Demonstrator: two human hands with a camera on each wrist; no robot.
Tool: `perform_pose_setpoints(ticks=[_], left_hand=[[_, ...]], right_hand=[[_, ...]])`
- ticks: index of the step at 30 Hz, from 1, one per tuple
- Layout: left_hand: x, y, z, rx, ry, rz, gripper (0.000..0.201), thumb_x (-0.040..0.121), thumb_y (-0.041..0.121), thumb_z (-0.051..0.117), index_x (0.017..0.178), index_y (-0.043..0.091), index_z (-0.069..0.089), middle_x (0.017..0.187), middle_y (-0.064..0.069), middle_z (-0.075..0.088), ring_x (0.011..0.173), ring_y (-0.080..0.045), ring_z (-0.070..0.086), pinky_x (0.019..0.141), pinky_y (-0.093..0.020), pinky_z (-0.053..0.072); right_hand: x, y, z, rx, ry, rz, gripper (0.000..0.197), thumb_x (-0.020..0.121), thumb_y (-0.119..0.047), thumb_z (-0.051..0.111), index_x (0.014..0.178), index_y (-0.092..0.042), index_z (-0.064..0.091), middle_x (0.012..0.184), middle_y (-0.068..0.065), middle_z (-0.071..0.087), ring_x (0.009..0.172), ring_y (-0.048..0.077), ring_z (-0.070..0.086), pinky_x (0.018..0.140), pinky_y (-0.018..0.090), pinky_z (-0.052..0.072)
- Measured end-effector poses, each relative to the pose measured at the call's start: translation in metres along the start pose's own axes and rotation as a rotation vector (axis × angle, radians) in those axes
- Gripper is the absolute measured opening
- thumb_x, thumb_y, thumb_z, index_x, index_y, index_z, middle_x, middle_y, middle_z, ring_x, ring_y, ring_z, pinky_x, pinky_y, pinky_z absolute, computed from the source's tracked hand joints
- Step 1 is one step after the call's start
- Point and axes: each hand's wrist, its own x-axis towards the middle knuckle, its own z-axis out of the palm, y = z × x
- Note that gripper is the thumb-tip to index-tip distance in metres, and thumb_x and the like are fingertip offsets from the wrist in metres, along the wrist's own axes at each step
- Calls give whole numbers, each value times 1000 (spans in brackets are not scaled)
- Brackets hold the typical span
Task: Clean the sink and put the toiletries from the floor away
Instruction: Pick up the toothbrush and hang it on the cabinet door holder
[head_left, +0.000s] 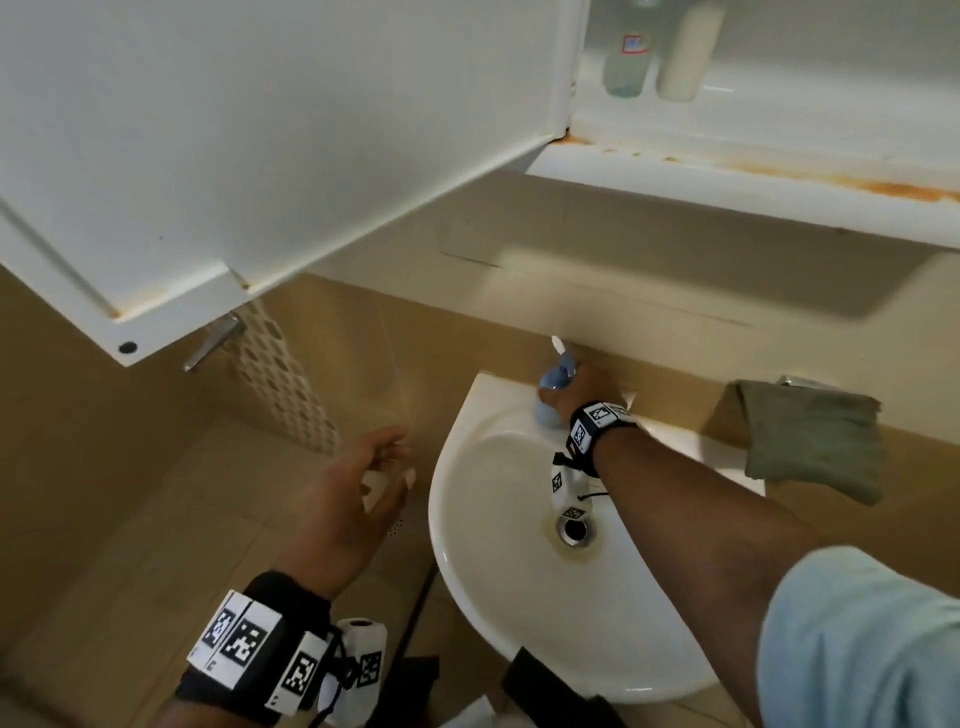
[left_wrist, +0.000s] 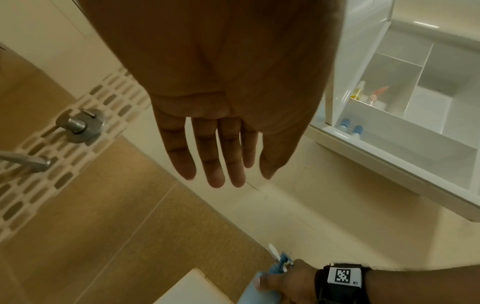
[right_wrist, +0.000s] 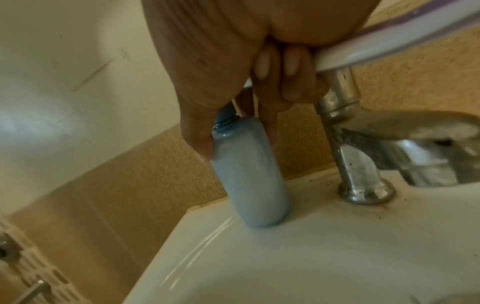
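My right hand closes its grip around the neck of a pale blue spray bottle, thumb and fingers curled on it, the bottle's base touching the back ledge of the white sink, just beside the chrome tap. The bottle leans a little; whether I am lifting it or setting it down I cannot tell. My left hand hovers to the left of the basin over the tiled floor, fingers straight and spread, its grip holding nothing.

By my reading, the cleaning is at the spray stage or thereabouts. The basin shows a brownish stain around the drain and dark specks near the tap's foot, so wiping looks not yet done. A grey-green cloth lies draped on the ledge to the right of the sink, well apart from both hands.

Above, the white cabinet door stands open; two bottles sit on its lower shelf, and the left wrist view shows more small items on an inner shelf. At the bottom edge of the head view, pale and dark shapes lie below the sink, too cropped to name; I judge floor toiletries may remain.
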Motion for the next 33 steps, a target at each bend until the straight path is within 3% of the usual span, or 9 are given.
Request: perform_pose_setpoints(ticks=[3,7,12,20,23,27,30,31,33], left_hand=[[5,-12,-6,-6,-21,15,45,90,28,69,133,30,57,110,23,67,104,4,62,82,-21,52],[17,-17,-9,0,-33,29,45,91,31,68,134,30,56,110,24,67,105,4,63,86,-26,55],[30,-12,-5,29,-57,69,44,91,36,66,134,32,55,112,20,68,105,4,62,86,-24,55],[28,-5,-7,-46,-40,66,41,92,38,63,132,35,54,111,21,67,105,3,63,85,-36,57],[25,5,-16,-57,48,58,45,91,33,67,133,36,52,109,21,68,101,4,64,83,-31,58],[22,24,-43,-292,247,32,68,81,48,74,140,40,41,114,13,69,95,-5,69,82,-23,56],[22,28,-75,-332,447,56,40,87,47,67,122,53,50,113,13,71,95,-7,71,86,-35,58],[21,29,-87,-314,508,66,30,92,38,64,116,54,54,110,16,72,94,-5,71,86,-37,59],[26,38,-123,-261,621,112,38,97,23,59,109,60,57,105,28,71,95,2,69,84,-27,58]], right_hand=[[1,-2,4,22,32,32,49,80,-38,80,117,-11,63,112,9,69,105,30,65,92,34,50],[-4,0,5,89,72,78,33,81,-34,80,98,-17,58,96,3,64,102,28,65,86,30,46],[-10,2,11,101,82,114,74,75,-45,83,133,-9,52,128,13,63,117,34,59,92,37,48],[-41,3,-11,139,204,-13,90,68,-50,85,142,-19,44,133,12,50,119,32,54,93,40,49],[-63,-2,-27,176,254,-71,86,73,-52,79,145,-24,41,133,10,47,118,28,52,94,37,47],[-102,-37,-56,410,386,-292,55,85,-61,60,126,-25,56,115,2,60,104,23,59,87,33,47],[-141,-91,-96,647,463,-497,15,100,-44,53,109,-32,56,88,-6,65,76,5,59,68,18,45],[-156,-107,-112,729,455,-556,9,102,-38,51,104,-32,57,76,-3,62,63,8,55,60,22,43],[-181,-149,-151,863,376,-684,13,101,-38,49,102,-29,58,61,6,47,51,18,42,49,37,36]])
